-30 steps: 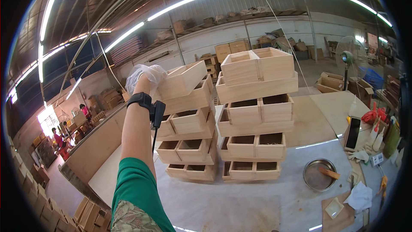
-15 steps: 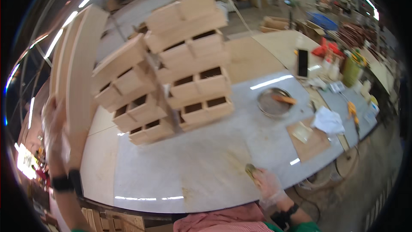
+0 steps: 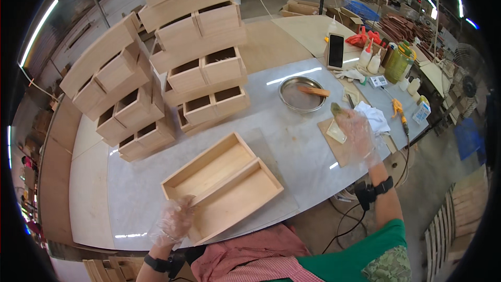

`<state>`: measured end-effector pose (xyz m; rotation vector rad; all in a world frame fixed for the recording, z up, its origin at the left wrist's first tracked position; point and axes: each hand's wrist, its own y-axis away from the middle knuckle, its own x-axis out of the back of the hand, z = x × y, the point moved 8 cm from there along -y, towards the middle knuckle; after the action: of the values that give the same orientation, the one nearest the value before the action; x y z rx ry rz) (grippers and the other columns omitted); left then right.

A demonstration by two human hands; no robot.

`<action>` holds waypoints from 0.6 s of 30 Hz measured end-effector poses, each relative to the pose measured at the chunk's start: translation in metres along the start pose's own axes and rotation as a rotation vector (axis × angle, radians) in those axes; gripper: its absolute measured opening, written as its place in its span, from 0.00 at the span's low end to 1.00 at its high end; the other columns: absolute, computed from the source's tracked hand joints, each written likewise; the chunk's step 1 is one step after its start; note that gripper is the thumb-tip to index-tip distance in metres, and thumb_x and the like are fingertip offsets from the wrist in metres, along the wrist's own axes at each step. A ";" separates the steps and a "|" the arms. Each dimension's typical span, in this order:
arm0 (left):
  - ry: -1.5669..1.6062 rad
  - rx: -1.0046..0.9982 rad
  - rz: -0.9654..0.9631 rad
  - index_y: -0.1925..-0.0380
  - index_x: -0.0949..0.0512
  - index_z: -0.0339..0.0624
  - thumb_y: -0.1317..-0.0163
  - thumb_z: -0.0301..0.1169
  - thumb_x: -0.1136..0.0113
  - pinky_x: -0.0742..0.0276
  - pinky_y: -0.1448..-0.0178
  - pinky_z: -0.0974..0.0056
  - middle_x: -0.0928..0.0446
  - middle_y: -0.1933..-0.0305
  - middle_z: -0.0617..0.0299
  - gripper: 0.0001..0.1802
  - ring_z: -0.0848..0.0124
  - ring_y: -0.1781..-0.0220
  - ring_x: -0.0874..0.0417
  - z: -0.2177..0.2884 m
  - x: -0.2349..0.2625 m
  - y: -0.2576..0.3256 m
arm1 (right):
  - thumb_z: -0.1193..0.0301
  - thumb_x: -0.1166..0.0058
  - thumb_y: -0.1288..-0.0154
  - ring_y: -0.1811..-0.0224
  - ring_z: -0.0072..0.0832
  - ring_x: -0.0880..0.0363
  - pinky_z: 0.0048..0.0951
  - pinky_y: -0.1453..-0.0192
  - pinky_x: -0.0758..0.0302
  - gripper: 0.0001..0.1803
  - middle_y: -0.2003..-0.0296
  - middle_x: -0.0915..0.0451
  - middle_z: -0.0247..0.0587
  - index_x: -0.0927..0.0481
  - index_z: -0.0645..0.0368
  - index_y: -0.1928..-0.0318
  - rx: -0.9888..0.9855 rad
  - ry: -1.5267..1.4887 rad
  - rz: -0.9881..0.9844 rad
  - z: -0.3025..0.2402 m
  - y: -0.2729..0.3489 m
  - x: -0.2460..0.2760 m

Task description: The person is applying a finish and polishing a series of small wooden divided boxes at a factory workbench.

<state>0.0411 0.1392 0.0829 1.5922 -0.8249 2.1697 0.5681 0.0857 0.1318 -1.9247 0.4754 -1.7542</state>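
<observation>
A shallow wooden box [image 3: 242, 190] with a lengthwise divider lies open side up on the table's near part. My left hand [image 3: 175, 222], in a clear plastic glove, grips the box at the near end of its divider. My right hand [image 3: 360, 133], gloved the same way, is raised over the small brown board [image 3: 342, 157] at the right. Its fingers pinch a small yellow-green pad [image 3: 336, 108]. On the board, beside that hand, is a pale flat square piece [image 3: 336, 131]. A white cloth [image 3: 377, 120] lies just behind it.
Two tall stacks of divided wooden boxes [image 3: 209, 75] stand at the back left. A round metal bowl [image 3: 282, 96] holds a reddish wooden stick [image 3: 314, 91]. Farther right are a phone [image 3: 335, 51], glue bottles [image 3: 373, 62], a green jug [image 3: 399, 60] and a yellow air gun [image 3: 399, 110].
The left hand has brought a wooden box from the far left down onto the table in front of me. My right hand, with the pad, has moved from the front edge up toward the board.
</observation>
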 end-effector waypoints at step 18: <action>0.051 0.184 -0.082 0.52 0.18 0.46 0.44 0.26 0.31 0.25 0.46 0.47 0.20 0.60 0.53 0.18 0.47 0.51 0.20 -0.002 -0.027 0.001 | 0.66 0.49 0.30 0.50 0.52 0.13 0.48 0.46 0.18 0.14 0.59 0.14 0.58 0.14 0.61 0.55 -0.388 -0.044 -0.317 0.054 -0.104 -0.147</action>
<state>0.0474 0.1423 0.0572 1.6168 -0.5480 2.2727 0.5978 0.2602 0.0672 -2.4154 0.5511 -1.9169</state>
